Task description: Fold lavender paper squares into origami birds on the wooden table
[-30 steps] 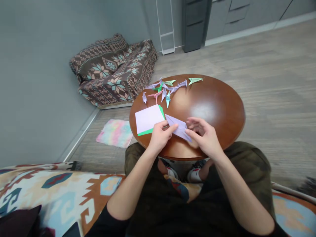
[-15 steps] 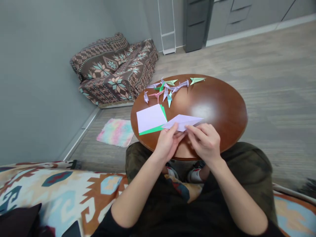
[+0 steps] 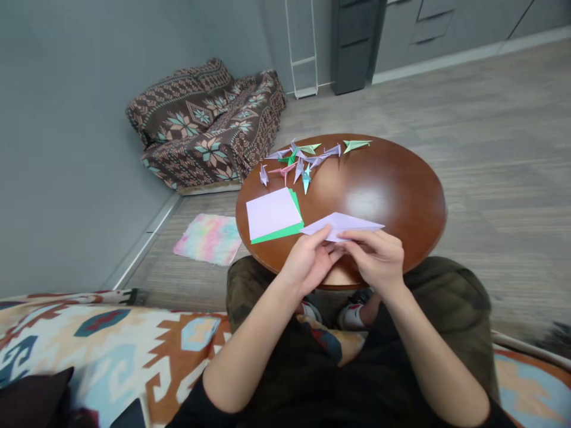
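A folded lavender sheet of origami paper (image 3: pixel 342 222), shaped like a long diamond, is held above the near edge of the round brown table (image 3: pixel 397 196). My left hand (image 3: pixel 311 257) pinches its lower left part, thumb on top and fingers beneath. With thumb and forefinger, my right hand (image 3: pixel 379 255) grips its lower edge right of the middle. Left of my hands lies a stack of square paper (image 3: pixel 273 214), lavender on top with green sheets showing below. Fingertips under the folded paper are partly hidden.
Several folded paper cranes (image 3: pixel 297 159) in lavender, green, pink and blue cluster at the table's far left. A pale green one (image 3: pixel 355 144) lies apart. Beyond stand a covered sofa (image 3: pixel 209 131) and a pastel mat (image 3: pixel 208 239). A phone (image 3: pixel 130 415) rests on the patterned seat beside me.
Both hands and the folded lavender paper have shifted slightly right and nearer to me. The paper's tilt has changed a little. The stack and cranes stay in place.
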Action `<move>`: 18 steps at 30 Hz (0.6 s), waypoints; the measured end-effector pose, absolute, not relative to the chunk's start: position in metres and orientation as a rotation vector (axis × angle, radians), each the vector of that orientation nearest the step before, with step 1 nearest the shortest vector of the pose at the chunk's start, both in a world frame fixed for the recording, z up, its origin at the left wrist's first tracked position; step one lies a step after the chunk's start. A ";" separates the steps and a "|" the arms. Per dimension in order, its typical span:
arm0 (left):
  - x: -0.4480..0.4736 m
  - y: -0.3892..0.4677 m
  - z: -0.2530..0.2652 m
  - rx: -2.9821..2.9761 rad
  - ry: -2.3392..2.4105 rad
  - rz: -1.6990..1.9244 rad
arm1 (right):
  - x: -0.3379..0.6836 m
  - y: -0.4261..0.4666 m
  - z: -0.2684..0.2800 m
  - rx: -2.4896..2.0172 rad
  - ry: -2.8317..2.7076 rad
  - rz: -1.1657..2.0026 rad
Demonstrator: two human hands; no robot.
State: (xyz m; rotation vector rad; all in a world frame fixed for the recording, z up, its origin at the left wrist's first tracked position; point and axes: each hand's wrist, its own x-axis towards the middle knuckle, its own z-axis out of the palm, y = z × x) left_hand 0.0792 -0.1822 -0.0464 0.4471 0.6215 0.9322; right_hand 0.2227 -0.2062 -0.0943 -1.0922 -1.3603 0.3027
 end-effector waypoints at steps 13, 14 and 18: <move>0.078 -0.183 -0.048 0.688 0.668 1.034 | 0.212 -0.206 -0.085 -1.032 -0.952 0.722; 0.077 -0.183 -0.048 0.723 0.677 1.065 | 0.212 -0.205 -0.085 -1.030 -0.927 0.730; 0.074 -0.185 -0.055 1.062 0.804 1.204 | 0.214 -0.202 -0.087 -1.030 -0.857 0.739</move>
